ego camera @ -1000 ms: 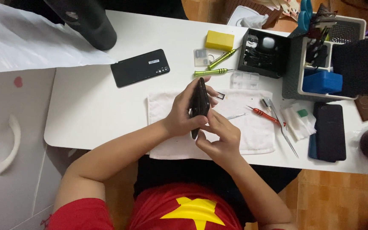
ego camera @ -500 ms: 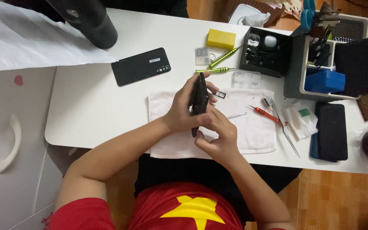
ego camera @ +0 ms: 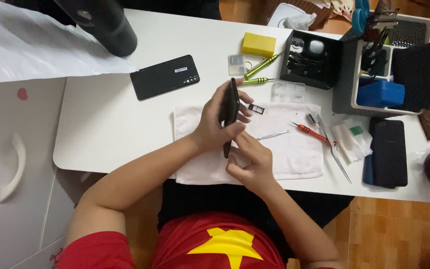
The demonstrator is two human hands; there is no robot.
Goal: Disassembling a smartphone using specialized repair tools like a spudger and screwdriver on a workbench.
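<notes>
Head view: left hand (ego camera: pixel 215 122) grips a dark phone (ego camera: pixel 230 114) held on edge above the white cloth (ego camera: pixel 294 154) at the table's (ego camera: pixel 100 124) near edge; right hand (ego camera: pixel 250 159) pinches the phone's lower end with its fingertips; a black back cover (ego camera: pixel 164 77) lies toward the far edge; red screwdriver (ego camera: pixel 310 132) and tweezers (ego camera: pixel 333 149) rest at the cloth's right edge.

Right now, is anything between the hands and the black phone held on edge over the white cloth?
Nothing visible: the left hand grips the black phone directly, and the right hand touches its lower end.
</notes>
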